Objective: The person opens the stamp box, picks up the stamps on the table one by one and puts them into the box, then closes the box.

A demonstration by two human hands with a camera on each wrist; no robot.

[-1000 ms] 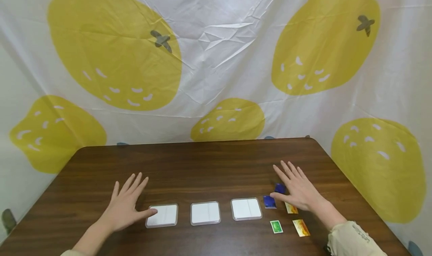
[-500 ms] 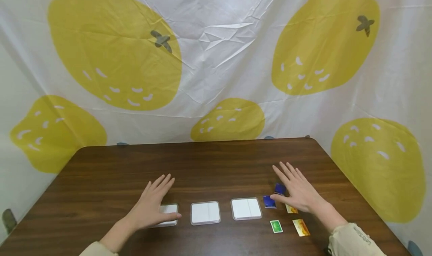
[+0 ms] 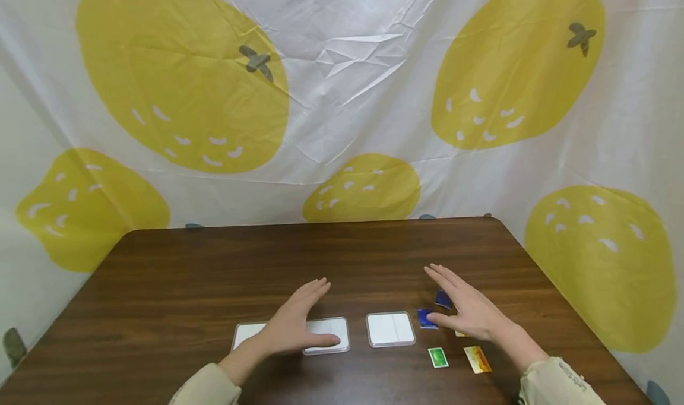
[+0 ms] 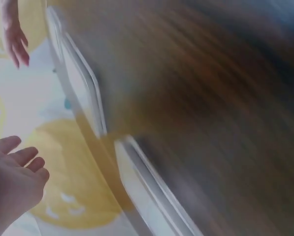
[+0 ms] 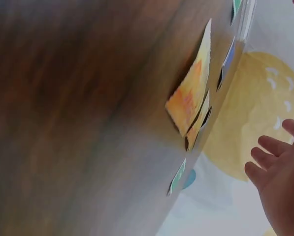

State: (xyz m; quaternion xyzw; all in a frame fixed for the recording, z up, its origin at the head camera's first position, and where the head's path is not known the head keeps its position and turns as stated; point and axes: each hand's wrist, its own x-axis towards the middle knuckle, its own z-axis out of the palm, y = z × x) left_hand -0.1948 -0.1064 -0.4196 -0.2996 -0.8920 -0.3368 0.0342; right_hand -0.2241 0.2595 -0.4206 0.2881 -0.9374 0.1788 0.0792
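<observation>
My left hand (image 3: 294, 323), fingers straight and thumb spread, hovers over the middle of three flat clear-rimmed cases with white insides. It partly covers the middle case (image 3: 335, 326) and left case (image 3: 247, 332); the right case (image 3: 390, 329) shows fully. Nothing is in its grasp. My right hand (image 3: 470, 310) is held out over small stamp-like pieces, also holding nothing. Its thumb overlaps a blue piece (image 3: 424, 319); contact cannot be told. Another blue piece (image 3: 443, 299) lies behind, and an orange piece (image 3: 477, 359) and a green piece (image 3: 438, 357) lie nearer me. A second orange piece (image 5: 198, 123) is mostly hidden in the head view.
Everything lies on a dark brown wood-grain table (image 3: 256, 256). A white curtain printed with yellow lemons (image 3: 363, 188) hangs behind it and along its sides. In the right wrist view, another green piece (image 5: 177, 178) lies near the far edge.
My left hand has swept right, from the left case to over the middle one. My right hand has stayed over the small pieces, its fingers drawing closer together and dipping slightly.
</observation>
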